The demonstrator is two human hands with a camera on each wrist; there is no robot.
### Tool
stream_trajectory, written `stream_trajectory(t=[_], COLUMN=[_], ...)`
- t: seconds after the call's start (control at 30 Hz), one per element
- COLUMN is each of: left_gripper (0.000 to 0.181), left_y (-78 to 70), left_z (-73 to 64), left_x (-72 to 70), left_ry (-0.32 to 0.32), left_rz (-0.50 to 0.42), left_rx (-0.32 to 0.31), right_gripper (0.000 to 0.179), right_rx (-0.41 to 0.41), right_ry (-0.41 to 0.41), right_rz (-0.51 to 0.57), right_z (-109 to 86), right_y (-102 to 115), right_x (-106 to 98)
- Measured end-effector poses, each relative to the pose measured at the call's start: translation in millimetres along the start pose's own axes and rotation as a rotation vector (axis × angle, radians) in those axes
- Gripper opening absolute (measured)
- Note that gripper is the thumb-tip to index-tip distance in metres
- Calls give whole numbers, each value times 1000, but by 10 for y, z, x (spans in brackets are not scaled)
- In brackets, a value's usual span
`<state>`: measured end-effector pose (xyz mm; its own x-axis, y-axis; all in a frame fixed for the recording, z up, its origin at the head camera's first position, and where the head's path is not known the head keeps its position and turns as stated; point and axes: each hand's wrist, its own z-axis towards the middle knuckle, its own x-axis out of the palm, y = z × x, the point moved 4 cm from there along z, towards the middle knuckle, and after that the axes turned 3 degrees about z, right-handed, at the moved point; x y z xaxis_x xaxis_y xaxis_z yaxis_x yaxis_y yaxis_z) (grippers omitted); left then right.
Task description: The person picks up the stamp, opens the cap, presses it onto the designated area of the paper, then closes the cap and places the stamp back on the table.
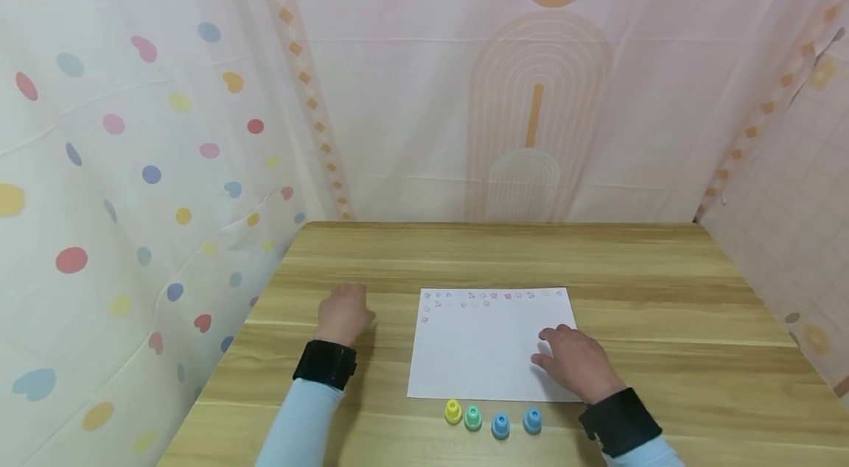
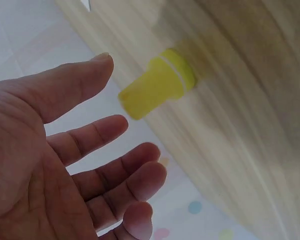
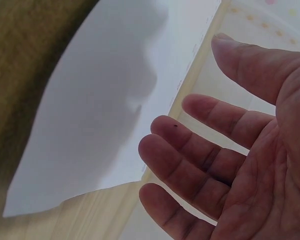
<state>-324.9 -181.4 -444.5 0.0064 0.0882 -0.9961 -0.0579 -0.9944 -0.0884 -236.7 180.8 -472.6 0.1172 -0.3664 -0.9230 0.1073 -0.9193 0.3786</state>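
My left hand (image 1: 343,314) hovers over the left part of the table with loosely bent fingers and nothing in its grasp. Just beyond its fingertips, in the left wrist view, a yellow toy stamp (image 2: 157,84) stands on its wide base; the hand hides this spot in the head view. A white sheet of paper (image 1: 480,360) lies to the right, with small coloured prints in rows along its top. Over the sheet's right edge is my right hand (image 1: 577,364), thumb and fingers spread apart, holding nothing and casting a shadow on the paper (image 3: 100,95).
Along the paper's near edge stand a yellow stamp (image 1: 453,412), a green stamp (image 1: 473,418), a blue stamp (image 1: 500,426) and another blue stamp (image 1: 533,420). Patterned curtains (image 1: 398,121) surround the wooden table (image 1: 663,305) at the back and sides.
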Motion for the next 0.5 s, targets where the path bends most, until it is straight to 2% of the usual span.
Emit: stream_trajectory(t=[0.23, 0.5], left_gripper=[26, 12], left_y=[3, 4], left_z=[13, 38], left_x=[66, 130], left_ry=[-15, 10], left_rz=[18, 53], left_rx=[23, 40], right_gripper=[39, 39], right_rx=[-6, -18], right_ry=[-3, -8], right_rz=[7, 10], right_z=[-2, -7], right_y=[-10, -25], right_x=[3, 15])
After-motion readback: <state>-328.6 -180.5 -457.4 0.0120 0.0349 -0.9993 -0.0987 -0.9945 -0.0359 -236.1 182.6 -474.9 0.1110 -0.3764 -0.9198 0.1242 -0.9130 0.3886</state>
